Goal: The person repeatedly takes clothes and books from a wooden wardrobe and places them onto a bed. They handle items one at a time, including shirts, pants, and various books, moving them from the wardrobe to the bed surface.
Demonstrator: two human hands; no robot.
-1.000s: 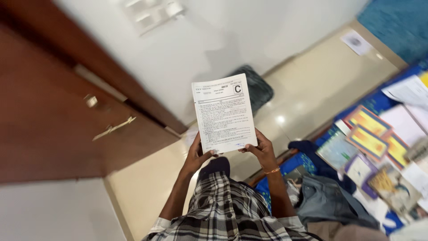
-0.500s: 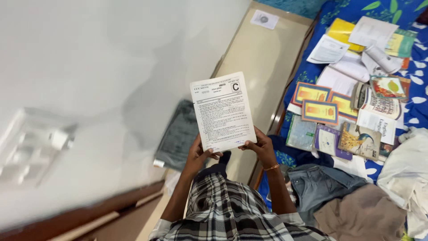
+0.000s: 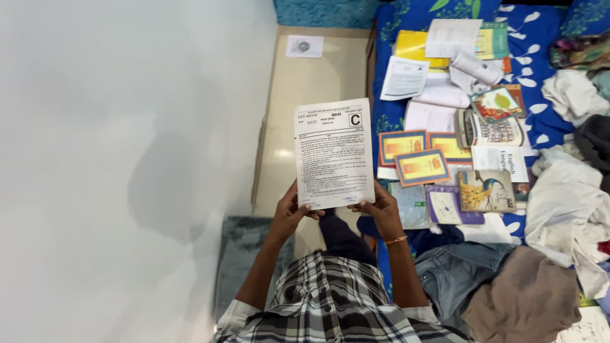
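White printed paper, a booklet (image 3: 334, 154), stands upright in front of the person in the head view, held at its bottom edge over the pale floor (image 3: 311, 82) beside the bed. Left hand (image 3: 290, 215) pinches the booklet's lower left corner, thumb on the front and fingers curled behind; right hand (image 3: 381, 209) pinches the lower right corner the same way, with a thin orange bangle (image 3: 396, 240) on that wrist. Both sleeves belong to a black-and-white checked shirt (image 3: 330, 305). Just right of the booklet, on the blue floral bedsheet (image 3: 540, 121) near the bed's left edge, lie three orange cards with blue borders (image 3: 420, 166), touching and overlapping one another. Below them rests a book with a peacock cover (image 3: 486, 190), and towards the bed's far edge a yellow book (image 3: 413, 47) under loose white sheets. Crumpled clothes (image 3: 565, 203) pile along the bed's right side. A grey mat (image 3: 244, 254) lies on the floor by the white wall (image 3: 114, 159)
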